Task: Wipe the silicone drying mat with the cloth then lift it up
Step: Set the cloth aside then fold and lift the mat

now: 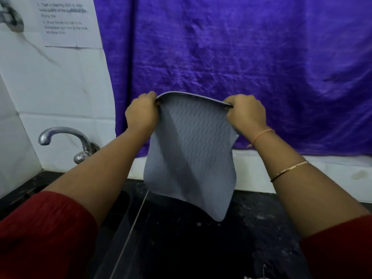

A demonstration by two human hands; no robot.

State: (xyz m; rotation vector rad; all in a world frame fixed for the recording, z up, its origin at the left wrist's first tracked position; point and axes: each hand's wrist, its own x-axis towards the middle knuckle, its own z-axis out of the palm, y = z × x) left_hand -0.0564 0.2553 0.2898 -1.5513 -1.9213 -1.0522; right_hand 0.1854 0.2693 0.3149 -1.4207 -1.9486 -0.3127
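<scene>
A grey silicone drying mat (193, 150) with a wavy ribbed pattern hangs upright in the air above the black counter. My left hand (142, 113) grips its top left corner and my right hand (246, 113) grips its top right corner. The mat's lower edge curls and hangs free just above the counter. A scrap of white cloth (255, 276) shows at the bottom edge of the view, mostly cut off.
A purple fabric (241, 57) covers the wall behind the mat. A chrome tap (66, 141) sticks out of the white tiled wall on the left, with a printed paper sheet (66, 21) above it. The black counter (201, 248) lies below, speckled with marks.
</scene>
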